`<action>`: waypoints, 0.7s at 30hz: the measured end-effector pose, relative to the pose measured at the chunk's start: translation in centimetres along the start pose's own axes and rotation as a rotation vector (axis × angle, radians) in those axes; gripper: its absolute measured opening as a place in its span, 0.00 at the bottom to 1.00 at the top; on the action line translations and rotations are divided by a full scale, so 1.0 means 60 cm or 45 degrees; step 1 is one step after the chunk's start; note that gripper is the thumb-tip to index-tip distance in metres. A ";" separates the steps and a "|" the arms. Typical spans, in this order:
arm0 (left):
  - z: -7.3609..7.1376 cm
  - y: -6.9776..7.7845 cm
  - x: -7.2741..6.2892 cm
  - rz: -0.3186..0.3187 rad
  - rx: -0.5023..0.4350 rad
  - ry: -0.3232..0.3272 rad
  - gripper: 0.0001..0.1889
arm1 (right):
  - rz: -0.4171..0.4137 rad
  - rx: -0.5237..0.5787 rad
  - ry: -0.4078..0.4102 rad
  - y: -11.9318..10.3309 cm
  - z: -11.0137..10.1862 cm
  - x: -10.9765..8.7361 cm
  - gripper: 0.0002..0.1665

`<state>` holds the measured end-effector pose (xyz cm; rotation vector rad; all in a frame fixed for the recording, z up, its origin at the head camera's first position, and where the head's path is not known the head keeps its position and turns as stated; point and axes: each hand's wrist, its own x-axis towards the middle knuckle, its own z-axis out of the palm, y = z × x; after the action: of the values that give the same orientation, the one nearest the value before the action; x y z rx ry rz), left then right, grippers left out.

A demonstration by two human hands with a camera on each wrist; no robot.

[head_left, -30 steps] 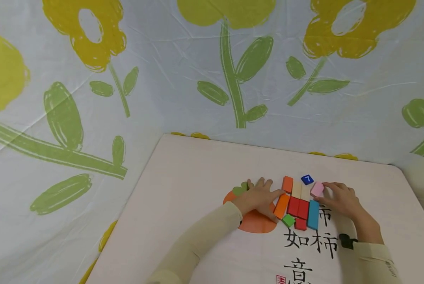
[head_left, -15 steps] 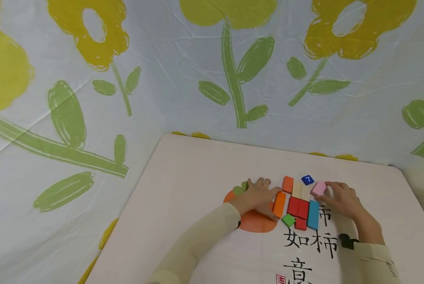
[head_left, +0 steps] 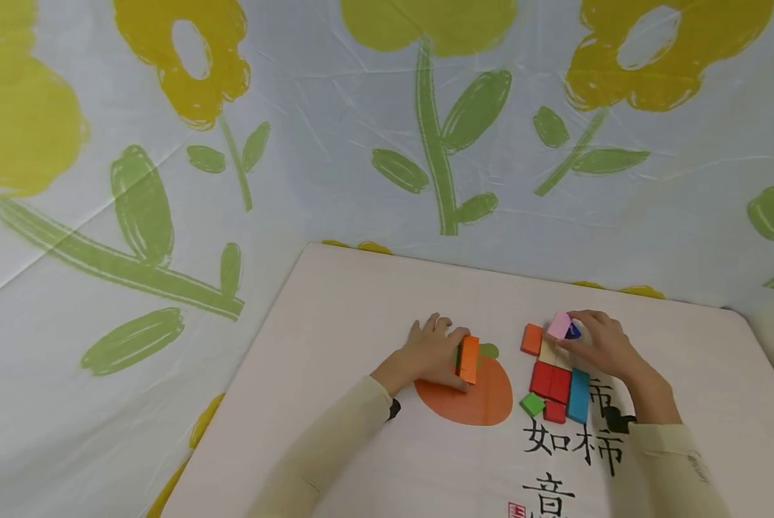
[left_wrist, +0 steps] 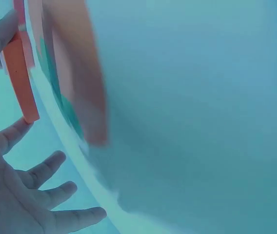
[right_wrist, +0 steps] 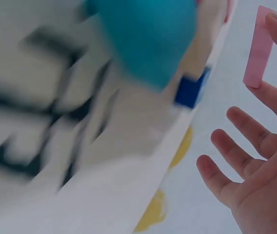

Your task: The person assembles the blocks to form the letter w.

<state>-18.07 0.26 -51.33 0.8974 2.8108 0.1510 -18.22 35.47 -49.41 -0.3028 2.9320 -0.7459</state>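
Note:
My left hand (head_left: 429,354) pinches an orange block (head_left: 469,360) by its ends between thumb and index finger, over the printed persimmon. The left wrist view shows the same orange block (left_wrist: 21,80), with the other fingers spread. My right hand (head_left: 607,349) holds a pink block (head_left: 559,325) likewise, above the top of the block group. From the right wrist, the pink block (right_wrist: 259,48) appears raised. A small blue block (head_left: 574,331) is partly covered by it. Nearby lie a red-orange block (head_left: 531,339) and two cream blocks (head_left: 546,351), the latter partly behind the pink block.
Below the cream blocks are two red blocks (head_left: 551,381), a teal block (head_left: 578,396), a tilted green block (head_left: 532,404) and a small red block (head_left: 554,412). The pale tabletop (head_left: 361,309) bears black characters (head_left: 545,437). A flowered cloth (head_left: 335,165) hangs behind.
My left hand has taken the orange block from the group's left side and carried it left. My right hand has lifted the pink block and moved it left, toward the cream blocks.

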 end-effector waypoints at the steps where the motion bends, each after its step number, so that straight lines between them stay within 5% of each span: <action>1: -0.001 -0.010 -0.009 -0.013 -0.019 0.008 0.55 | -0.020 0.006 -0.008 -0.007 0.001 0.007 0.43; 12: 0.005 -0.105 -0.108 -0.194 -0.200 0.114 0.53 | -0.222 0.093 -0.085 -0.095 0.045 0.096 0.41; 21: 0.010 -0.151 -0.177 -0.315 -0.217 0.161 0.52 | -0.482 0.159 -0.170 -0.198 0.114 0.180 0.39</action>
<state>-14.55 -13.28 -51.76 0.5147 2.9386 0.4168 -25.78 19.76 -50.23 -0.8744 2.7169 -0.9071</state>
